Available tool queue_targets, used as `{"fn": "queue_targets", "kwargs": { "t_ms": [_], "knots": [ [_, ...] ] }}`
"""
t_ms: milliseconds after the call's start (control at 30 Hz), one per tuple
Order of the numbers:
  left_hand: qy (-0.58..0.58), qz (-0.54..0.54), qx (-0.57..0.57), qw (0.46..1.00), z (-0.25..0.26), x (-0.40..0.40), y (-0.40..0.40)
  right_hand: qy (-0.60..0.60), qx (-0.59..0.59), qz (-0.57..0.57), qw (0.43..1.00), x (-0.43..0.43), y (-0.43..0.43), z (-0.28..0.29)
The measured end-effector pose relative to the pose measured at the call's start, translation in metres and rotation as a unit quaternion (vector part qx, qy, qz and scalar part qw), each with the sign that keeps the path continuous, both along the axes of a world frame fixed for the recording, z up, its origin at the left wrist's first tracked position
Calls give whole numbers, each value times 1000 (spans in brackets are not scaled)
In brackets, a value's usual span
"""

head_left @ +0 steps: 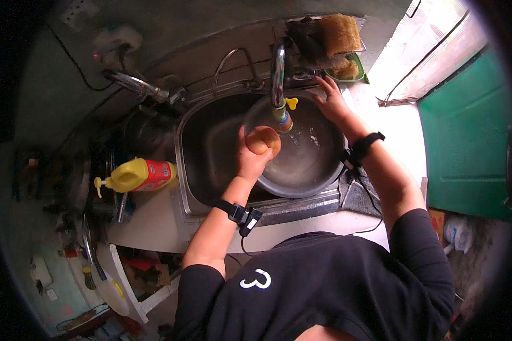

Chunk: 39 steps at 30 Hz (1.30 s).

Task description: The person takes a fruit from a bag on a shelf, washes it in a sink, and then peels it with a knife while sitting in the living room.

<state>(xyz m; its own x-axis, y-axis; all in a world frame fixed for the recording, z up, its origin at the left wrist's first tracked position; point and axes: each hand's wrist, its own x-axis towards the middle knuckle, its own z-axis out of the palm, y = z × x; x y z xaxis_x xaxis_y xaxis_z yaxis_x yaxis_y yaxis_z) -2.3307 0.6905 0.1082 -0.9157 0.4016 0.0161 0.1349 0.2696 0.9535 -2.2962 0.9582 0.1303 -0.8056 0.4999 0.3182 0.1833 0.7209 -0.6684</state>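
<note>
My left hand (252, 160) holds a round, reddish-brown object (263, 140), perhaps a small bowl or a fruit, over the left rim of a large grey basin (298, 187). The basin rests in the right part of a dark metal sink (205, 170). Above the basin hangs a chrome faucet (277, 81) with a yellow-handled nozzle piece. Clear water seems to lie in the basin. My right hand (335, 102) is at the basin's far right rim, fingers apart and holding nothing, near the sink's back edge and a metal fitting there.
A yellow pump bottle (141, 175) with a red label lies left of the sink in this view. Loofah sponges (340, 34) and a green dish (358, 76) stand at the back right. A grey cloth (360, 196) hangs at the front right. A green panel (465, 140) stands far right.
</note>
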Motion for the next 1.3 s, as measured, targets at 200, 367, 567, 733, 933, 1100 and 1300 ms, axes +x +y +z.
{"fn": "queue_targets", "kwargs": {
  "t_ms": [200, 367, 567, 733, 933, 1100, 1300],
  "knots": [
    [295, -35, -348, 889, 56, 16, -22, -80, 34, 148, 985, 65, -19, 1],
    [-261, 163, 102, 946, 61, 58, -56, -130, -313, 370, 865, 65, -104, 20],
    [-232, 146, 315, 909, 55, 129, -40, -179, -640, 415, 622, 92, -153, 63],
    [-242, 154, 254, 924, 95, 177, -106, -155, -586, 474, 638, 88, -184, 68],
    [-203, 296, 206, 910, 71, 278, -229, 71, 6, 467, 882, 17, -178, 42],
    [-203, 545, 274, 766, 28, 437, -362, 39, -72, 339, 937, -3, -159, 14],
    [-88, 761, 393, 509, -17, 685, -462, -133, -395, 255, 872, 121, -270, 99]
  ]
}}
